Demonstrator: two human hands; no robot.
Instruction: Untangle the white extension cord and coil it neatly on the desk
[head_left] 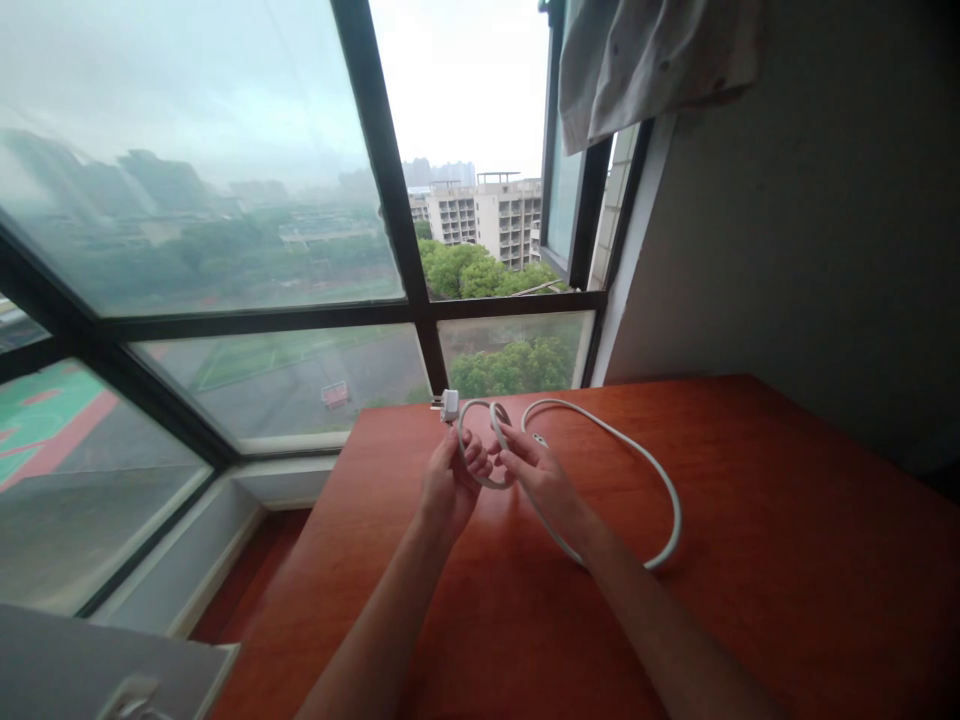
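Note:
A white power cord (670, 490) lies partly on the reddish-brown table, its long loop reaching to the right. My left hand (452, 482) is closed around the cord near its white plug (449, 405), which points up and left with its prongs showing. My right hand (541, 475) pinches the cord a little to the right, where a small coil stands between the two hands. Just behind the right fingers shows what looks like the cord's other end (539, 440), mostly hidden.
The wooden table (750, 560) ends at a large window with dark frames (262, 320); one pane is open at the upper right. A light curtain (652, 60) hangs above it. A grey wall (810, 220) stands on the right, and a white surface (90, 660) at the lower left.

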